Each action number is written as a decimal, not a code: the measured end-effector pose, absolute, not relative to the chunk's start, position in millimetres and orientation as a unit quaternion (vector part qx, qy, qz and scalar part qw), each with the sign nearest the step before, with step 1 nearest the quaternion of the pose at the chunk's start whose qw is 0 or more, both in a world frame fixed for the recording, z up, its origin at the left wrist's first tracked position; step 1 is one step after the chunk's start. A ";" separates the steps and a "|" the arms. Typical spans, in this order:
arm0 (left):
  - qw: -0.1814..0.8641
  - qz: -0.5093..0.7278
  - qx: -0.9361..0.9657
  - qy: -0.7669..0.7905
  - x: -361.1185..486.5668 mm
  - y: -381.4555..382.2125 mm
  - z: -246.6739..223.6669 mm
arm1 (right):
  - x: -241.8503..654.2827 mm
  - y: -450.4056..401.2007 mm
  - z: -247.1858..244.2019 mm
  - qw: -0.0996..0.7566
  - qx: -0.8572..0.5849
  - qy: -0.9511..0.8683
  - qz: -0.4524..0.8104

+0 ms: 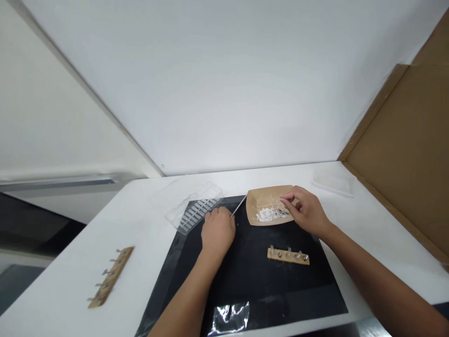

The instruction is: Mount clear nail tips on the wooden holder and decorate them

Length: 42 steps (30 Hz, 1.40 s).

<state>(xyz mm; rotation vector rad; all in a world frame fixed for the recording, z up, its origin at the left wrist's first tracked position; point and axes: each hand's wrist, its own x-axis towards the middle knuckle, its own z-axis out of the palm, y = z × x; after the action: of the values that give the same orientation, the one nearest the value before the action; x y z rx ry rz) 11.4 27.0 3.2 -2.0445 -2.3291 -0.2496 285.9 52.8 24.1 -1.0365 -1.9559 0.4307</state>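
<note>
My left hand [219, 229] is closed around a thin pale stick [239, 205] that slants up and right toward a brown paper tray [256, 194]. Inside the tray lies a heap of small white pieces [270, 214] with several thin sticks. Over the tray's right side, my right hand [306, 209] pinches thumb and finger together; whatever sits between them is too small to make out. Below the tray, a narrow wooden strip [293, 260] with several small upright pegs lies on the black mat [252, 262].
Left of my left hand, a clear plastic case [198, 213] holds rows of small pale pieces. Another pegged wooden strip [114, 276] lies on the white table [147, 220]. A clear lid-like box [333, 182] is at back right, near a cardboard panel [403, 154].
</note>
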 end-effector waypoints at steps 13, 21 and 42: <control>0.046 -0.260 -0.696 -0.668 38.2 22.8 7.6 | 271.4 44.7 17.8 0.404 -0.422 -0.804 0.115; 0.045 -0.259 -0.761 -0.593 51.8 19.4 -1.3 | 254.0 39.2 19.1 0.439 -0.453 -0.772 0.074; -0.006 -0.360 -0.781 -0.511 64.2 13.5 -6.2 | 251.2 47.4 8.1 0.405 -0.464 -0.788 -0.009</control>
<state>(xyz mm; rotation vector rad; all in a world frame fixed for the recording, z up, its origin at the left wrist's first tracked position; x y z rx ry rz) 64.2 13.5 -6.2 -2.4627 -1.6107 -1.1351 251.2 47.4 8.1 -1.1720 -1.9879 -0.0219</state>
